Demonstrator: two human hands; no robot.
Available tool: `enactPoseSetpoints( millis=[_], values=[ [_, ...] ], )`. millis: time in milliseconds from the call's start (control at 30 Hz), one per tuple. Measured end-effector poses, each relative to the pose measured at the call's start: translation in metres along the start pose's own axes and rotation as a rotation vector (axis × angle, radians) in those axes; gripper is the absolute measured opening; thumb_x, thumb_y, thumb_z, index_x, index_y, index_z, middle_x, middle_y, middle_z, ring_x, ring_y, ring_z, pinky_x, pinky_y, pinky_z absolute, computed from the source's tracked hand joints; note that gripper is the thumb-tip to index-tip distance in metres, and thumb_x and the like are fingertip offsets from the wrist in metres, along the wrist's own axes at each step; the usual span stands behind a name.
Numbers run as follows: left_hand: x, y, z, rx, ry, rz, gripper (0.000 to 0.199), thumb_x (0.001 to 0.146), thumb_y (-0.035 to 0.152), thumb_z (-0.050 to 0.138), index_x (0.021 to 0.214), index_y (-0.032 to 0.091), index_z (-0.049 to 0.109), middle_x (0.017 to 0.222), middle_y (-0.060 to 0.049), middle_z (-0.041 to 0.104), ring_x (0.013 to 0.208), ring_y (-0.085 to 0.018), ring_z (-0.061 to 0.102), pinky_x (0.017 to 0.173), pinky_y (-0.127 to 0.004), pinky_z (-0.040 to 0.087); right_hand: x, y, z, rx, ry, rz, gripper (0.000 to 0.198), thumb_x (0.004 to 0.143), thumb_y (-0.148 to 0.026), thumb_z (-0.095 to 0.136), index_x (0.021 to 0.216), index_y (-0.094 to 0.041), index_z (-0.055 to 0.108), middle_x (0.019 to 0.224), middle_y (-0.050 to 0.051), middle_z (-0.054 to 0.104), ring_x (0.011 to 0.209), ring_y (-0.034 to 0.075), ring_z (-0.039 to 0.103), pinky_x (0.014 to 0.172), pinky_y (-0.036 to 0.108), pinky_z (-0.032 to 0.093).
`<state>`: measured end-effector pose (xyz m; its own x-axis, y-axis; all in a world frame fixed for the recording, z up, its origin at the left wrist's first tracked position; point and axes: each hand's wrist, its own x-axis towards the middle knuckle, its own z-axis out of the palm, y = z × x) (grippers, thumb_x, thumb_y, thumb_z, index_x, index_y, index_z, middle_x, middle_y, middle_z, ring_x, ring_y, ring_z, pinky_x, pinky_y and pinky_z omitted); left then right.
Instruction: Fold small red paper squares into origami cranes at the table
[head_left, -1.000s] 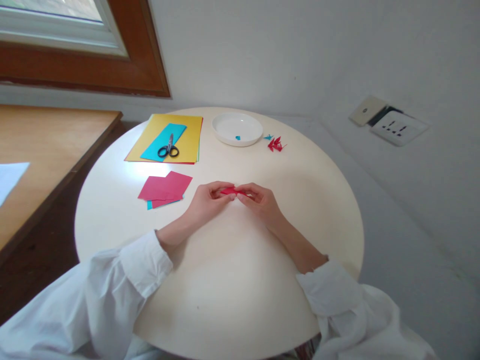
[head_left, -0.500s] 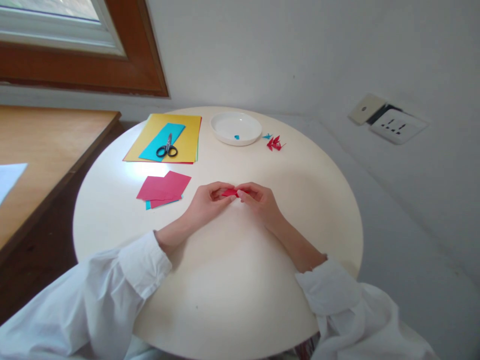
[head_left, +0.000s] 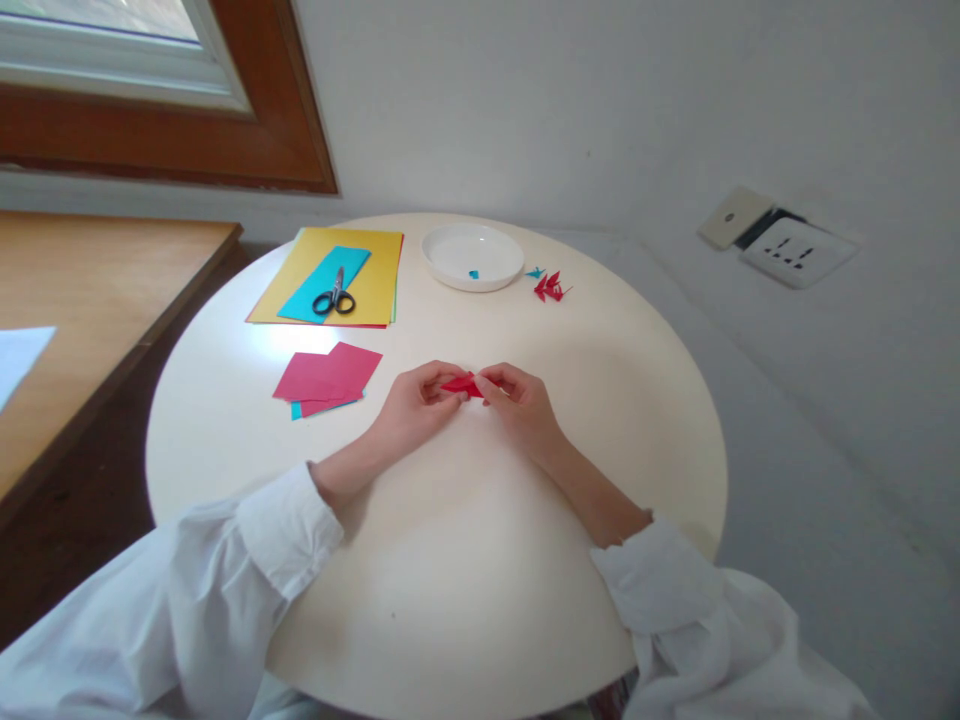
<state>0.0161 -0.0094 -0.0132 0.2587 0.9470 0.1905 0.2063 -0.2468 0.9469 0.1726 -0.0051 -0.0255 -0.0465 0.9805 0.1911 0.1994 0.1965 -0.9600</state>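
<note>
Between my two hands is a small piece of folded red paper (head_left: 463,385), just above the middle of the round white table (head_left: 450,560). My left hand (head_left: 420,400) grips its left side with curled fingers and thumb. On the other side, my right hand (head_left: 519,402) pinches it between thumb and fingers. Parts of the paper are hidden by the fingertips. To the left of my left hand lie several red paper squares (head_left: 328,378), overlapping, with a blue edge showing beneath.
At the back left, black-handled scissors (head_left: 334,296) rest on a blue paper strip (head_left: 304,297) over yellow sheets (head_left: 382,270). A white dish (head_left: 442,278) holds a small blue paper piece (head_left: 473,274). Beside it are red folded paper figures (head_left: 551,287) and a blue one (head_left: 535,272).
The fingers have shifted slightly around the red paper, and more of its folded, pointed shape shows. Everything else on the table stays where it was.
</note>
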Motion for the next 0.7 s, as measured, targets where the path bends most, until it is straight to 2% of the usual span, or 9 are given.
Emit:
enactPoseSetpoints(
  millis=[300, 700],
  values=[
    [0.001, -0.003, 0.001, -0.011, 0.045, -0.035, 0.013, 0.075, 0.023, 0.058, 0.083, 0.015, 0.064, 0.086, -0.006, 0.070, 0.077, -0.016, 0.064, 0.067, -0.025, 0.049, -0.002, -0.002, 0.001, -0.024, 0.007, 0.012, 0.015, 0.074, -0.034, 0.058, 0.072, -0.019, 0.061, 0.074, 0.001, 0.066, 0.070, 0.014, 0.061, 0.062, 0.026, 0.049],
    [0.001, 0.006, 0.000, -0.063, 0.090, -0.118, 0.013, 0.070, 0.028, 0.062, 0.074, 0.016, 0.061, 0.077, -0.004, 0.068, 0.070, -0.015, 0.062, 0.063, -0.025, 0.047, -0.005, -0.001, 0.002, 0.031, -0.034, -0.028, 0.015, 0.068, -0.030, 0.067, 0.078, -0.020, 0.062, 0.082, 0.003, 0.067, 0.075, 0.015, 0.062, 0.067, 0.029, 0.053]
  ],
)
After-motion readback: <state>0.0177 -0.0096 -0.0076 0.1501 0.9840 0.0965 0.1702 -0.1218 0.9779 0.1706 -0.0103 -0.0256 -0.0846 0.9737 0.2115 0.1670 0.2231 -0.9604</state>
